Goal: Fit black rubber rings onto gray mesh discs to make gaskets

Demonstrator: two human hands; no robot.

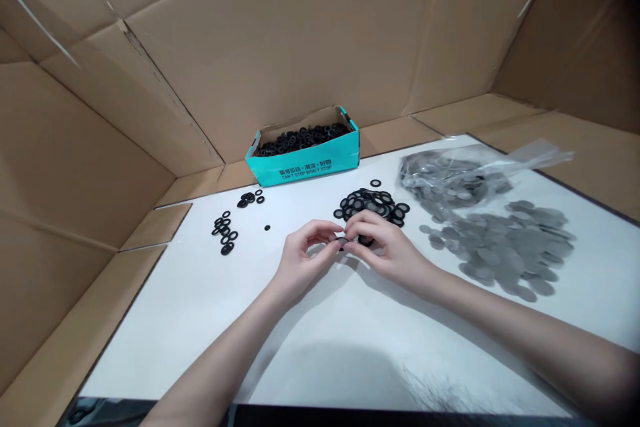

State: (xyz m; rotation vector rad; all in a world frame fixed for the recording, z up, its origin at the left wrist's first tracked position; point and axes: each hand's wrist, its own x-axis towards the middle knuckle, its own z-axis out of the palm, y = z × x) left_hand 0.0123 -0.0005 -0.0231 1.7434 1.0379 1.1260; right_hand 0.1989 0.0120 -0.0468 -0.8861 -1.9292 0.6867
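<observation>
Between the fingertips of both hands is a black rubber ring with a grey centre, held just above the white tabletop. My left hand pinches its left side, thumb toward me. On its right side my right hand grips it between thumb and fingers. Right behind the hands lies a pile of black rings with grey discs in them, partly hidden by my right hand. Off to the right, thin grey mesh-like discs are spread in a loose heap.
A teal box full of black rings stands at the back. A clear plastic bag of grey discs lies at the back right. Loose black rings lie on the left of the white tabletop. Cardboard walls surround it.
</observation>
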